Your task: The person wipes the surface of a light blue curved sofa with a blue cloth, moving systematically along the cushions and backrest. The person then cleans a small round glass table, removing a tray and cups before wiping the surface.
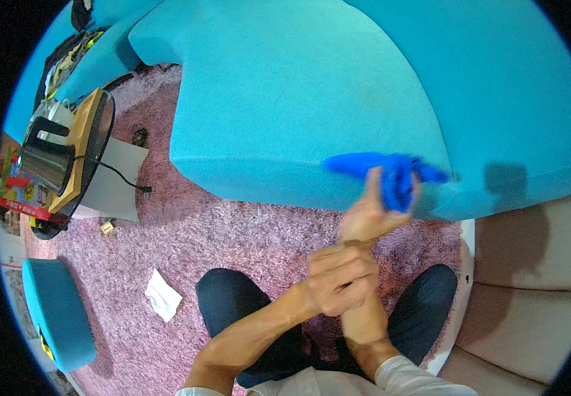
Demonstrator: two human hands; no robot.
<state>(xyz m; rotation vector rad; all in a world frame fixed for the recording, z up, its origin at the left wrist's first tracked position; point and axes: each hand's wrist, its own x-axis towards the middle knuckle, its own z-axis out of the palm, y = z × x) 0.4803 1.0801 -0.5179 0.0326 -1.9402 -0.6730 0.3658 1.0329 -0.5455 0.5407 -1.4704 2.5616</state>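
A bright blue cloth (397, 185) is bunched in my right hand (379, 213), its two ends spreading to either side and blurred. It is in front of the edge of the turquoise sofa seat (285, 99); whether it touches the fabric I cannot tell. My left hand (342, 279) crosses over from the left, its fingers curled around my right forearm (363, 319) just below the wrist. Both hands are above the pink shaggy carpet (256, 237), between my knees and the sofa.
At left, a small table with a wooden board (85, 143) bears a dark metal kettle (45, 163) and a red box (25, 200). A black cable (117, 173) hangs from it. White paper (164, 297) and a turquoise stool (58, 314) are on the floor. Beige padded panels (528, 307) border the right.
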